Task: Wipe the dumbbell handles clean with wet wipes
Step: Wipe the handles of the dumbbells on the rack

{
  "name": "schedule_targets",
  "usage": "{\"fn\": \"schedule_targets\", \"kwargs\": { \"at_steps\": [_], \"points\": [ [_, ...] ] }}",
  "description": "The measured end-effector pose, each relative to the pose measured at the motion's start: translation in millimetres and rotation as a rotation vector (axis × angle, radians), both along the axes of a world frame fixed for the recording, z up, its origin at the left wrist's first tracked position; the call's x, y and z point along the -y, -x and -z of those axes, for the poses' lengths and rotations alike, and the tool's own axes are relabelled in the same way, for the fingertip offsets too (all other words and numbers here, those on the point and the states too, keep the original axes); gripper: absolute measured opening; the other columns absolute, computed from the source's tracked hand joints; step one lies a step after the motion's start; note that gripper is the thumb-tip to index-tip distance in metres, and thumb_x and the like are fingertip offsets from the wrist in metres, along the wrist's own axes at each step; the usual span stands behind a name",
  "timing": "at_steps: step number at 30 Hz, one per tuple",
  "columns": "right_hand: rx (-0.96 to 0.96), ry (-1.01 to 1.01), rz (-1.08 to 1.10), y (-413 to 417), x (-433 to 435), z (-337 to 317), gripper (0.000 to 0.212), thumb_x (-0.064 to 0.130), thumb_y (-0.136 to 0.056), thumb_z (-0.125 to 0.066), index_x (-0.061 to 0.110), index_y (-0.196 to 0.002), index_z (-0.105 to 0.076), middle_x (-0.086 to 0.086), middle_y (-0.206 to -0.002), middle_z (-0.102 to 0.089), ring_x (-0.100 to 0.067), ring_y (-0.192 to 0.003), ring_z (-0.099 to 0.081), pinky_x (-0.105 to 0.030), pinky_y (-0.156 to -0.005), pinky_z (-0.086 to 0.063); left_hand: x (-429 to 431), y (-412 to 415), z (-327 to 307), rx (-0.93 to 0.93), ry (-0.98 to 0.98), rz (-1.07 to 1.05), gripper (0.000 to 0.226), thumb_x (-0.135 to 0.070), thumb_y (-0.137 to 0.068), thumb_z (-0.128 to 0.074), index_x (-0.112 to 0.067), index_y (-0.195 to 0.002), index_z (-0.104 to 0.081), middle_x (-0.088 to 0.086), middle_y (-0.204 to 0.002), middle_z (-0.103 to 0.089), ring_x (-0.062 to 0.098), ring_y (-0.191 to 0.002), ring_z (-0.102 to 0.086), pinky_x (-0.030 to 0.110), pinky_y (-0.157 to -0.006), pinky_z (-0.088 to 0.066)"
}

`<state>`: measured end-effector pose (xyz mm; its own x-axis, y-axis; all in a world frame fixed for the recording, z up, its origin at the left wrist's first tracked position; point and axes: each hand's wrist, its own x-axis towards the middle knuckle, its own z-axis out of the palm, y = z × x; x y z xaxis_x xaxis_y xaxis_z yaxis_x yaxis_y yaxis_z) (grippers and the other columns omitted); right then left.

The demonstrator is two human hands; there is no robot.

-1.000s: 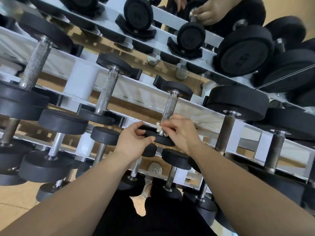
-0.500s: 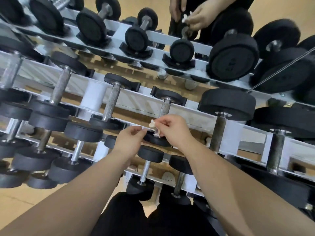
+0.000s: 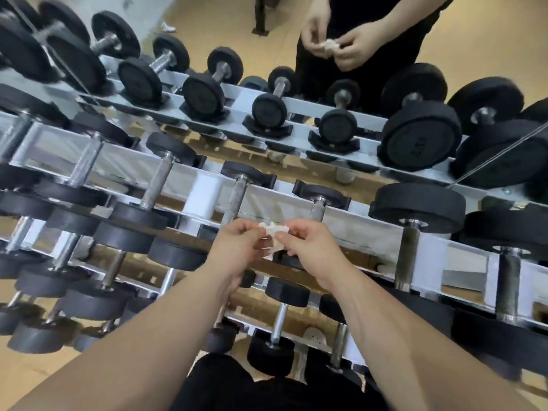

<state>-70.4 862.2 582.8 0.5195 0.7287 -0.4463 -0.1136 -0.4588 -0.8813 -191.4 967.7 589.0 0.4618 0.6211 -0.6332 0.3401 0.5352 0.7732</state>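
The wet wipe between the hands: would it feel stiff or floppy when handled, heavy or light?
Probably floppy: the wet wipe is crumpled, and part of it droops between the left hand and the right hand. Likely very light: fingertip pinches alone hold it.

Bright, even indoor light, soft shadows, motion blur at the left edge, wide-angle bending toward the borders.

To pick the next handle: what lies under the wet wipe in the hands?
Under the wet wipe shows the white rack rail and a black dumbbell head, partly covered by the right hand. The left hand hides the rest.
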Motion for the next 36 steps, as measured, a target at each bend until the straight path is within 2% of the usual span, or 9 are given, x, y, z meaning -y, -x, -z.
{"fn": "schedule_targets", "kwargs": {
  "at_steps": [7, 12, 17, 22, 25, 27, 30, 33, 36],
  "points": [
    [-0.391, -0.044, 0.423, 55, -86, 9, 0.005, 0.01, -0.096, -0.062, 0.009, -0.1, -0.064, -0.017, -0.104, -0.074, -0.027, -0.09, -0.066, -0.04, -0.078, -0.049, -92, 47, 10, 0.032, 0.075, 0.091, 0.012, 0.006, -0.093, -0.061, -0.005, -0.09, -0.061, 0.025, -0.092, -0.073, 0.027, -0.079, -0.073, 0.035, -0.076, -0.062],
    [-0.407, 0.043, 0.559, 86, -128, 10, 0.008, 0.012, -0.094, -0.065, 0.012, -0.102, -0.062, -0.011, -0.096, -0.075, -0.019, -0.08, -0.067, -0.03, -0.068, -0.05, -137, 73, 27, -0.037, -0.019, 0.208, 0.029, 0.007, -0.092, -0.053, -0.012, -0.104, -0.071, 0.01, -0.078, -0.071, 0.02, -0.064, -0.065, 0.036, -0.075, -0.058],
    [-0.252, 0.137, 0.478, 102, -151, 11, 0.013, 0.016, -0.089, -0.073, 0.011, -0.093, -0.062, -0.007, -0.08, -0.07, -0.017, -0.068, -0.063, -0.029, -0.059, -0.05, -155, 82, 32, 0.065, 0.061, 0.329, 0.015, -0.029, -0.094, -0.066, -0.024, -0.103, -0.077, -0.003, -0.095, -0.078, 0.018, -0.096, -0.072, 0.043, -0.097, -0.055],
    [-0.263, 0.132, 0.549, 97, -160, 8, 0.021, 0.018, -0.088, -0.075, 0.015, -0.106, -0.065, -0.008, -0.089, -0.074, -0.016, -0.063, -0.063, -0.028, -0.052, -0.048, -157, 74, 35, 0.043, -0.096, 0.393, 0.007, -0.017, -0.087, -0.076, -0.023, -0.092, -0.076, 0.003, -0.085, -0.076, 0.025, -0.085, -0.073, 0.043, -0.085, -0.059],
    [-0.332, 0.06, 0.634, 87, -155, 11, 0.014, 0.011, -0.093, -0.067, 0.018, -0.103, -0.06, -0.007, -0.075, -0.069, -0.012, -0.053, -0.057, -0.025, -0.049, -0.045, -159, 65, 36, 0.027, -0.012, 0.342, 0.003, -0.008, -0.091, -0.072, -0.01, -0.09, -0.074, 0.008, -0.078, -0.074, 0.021, -0.075, -0.069, 0.032, -0.071, -0.056],
    [-0.473, -0.053, 0.705, 79, -149, 13, 0.01, 0.008, -0.097, -0.061, 0.015, -0.103, -0.065, -0.005, -0.072, -0.065, -0.011, -0.055, -0.055, -0.023, -0.051, -0.045, -159, 60, 40, 0.024, 0.062, 0.301, 0.005, -0.005, -0.091, -0.07, -0.006, -0.094, -0.073, 0.012, -0.083, -0.074, 0.02, -0.078, -0.07, 0.029, -0.072, -0.055],
    [-0.53, -0.052, 0.623, 69, -135, 18, 0.015, 0.007, -0.098, -0.06, 0.007, -0.109, -0.069, -0.009, -0.086, -0.072, -0.014, -0.067, -0.06, -0.027, -0.064, -0.05, -155, 55, 42, -0.002, 0.112, 0.257, 0.009, 0.002, -0.09, -0.069, -0.001, -0.098, -0.072, 0.017, -0.087, -0.074, 0.02, -0.077, -0.071, 0.034, -0.073, -0.056],
    [-0.39, 0.15, 0.318, 61, -124, 22, 0.019, 0.014, -0.09, -0.072, 0.011, -0.109, -0.071, -0.009, -0.089, -0.074, -0.016, -0.075, -0.064, -0.029, -0.072, -0.053, -147, 47, 36, -0.054, 0.104, 0.261, 0.015, 0.007, -0.083, -0.072, 0.002, -0.098, -0.071, 0.021, -0.086, -0.073, 0.023, -0.071, -0.069, 0.037, -0.073, -0.059],
    [-0.2, 0.19, 0.3, 51, -121, 24, 0.013, 0.006, -0.082, -0.073, 0.013, -0.091, -0.071, -0.003, -0.084, -0.072, -0.012, -0.074, -0.064, -0.025, -0.068, -0.055, -136, 38, 29, -0.165, 0.076, 0.221, 0.018, 0.011, -0.075, -0.071, 0.0, -0.088, -0.067, 0.019, -0.071, -0.068, 0.021, -0.052, -0.059, 0.03, -0.053, -0.052]
  ]
}}
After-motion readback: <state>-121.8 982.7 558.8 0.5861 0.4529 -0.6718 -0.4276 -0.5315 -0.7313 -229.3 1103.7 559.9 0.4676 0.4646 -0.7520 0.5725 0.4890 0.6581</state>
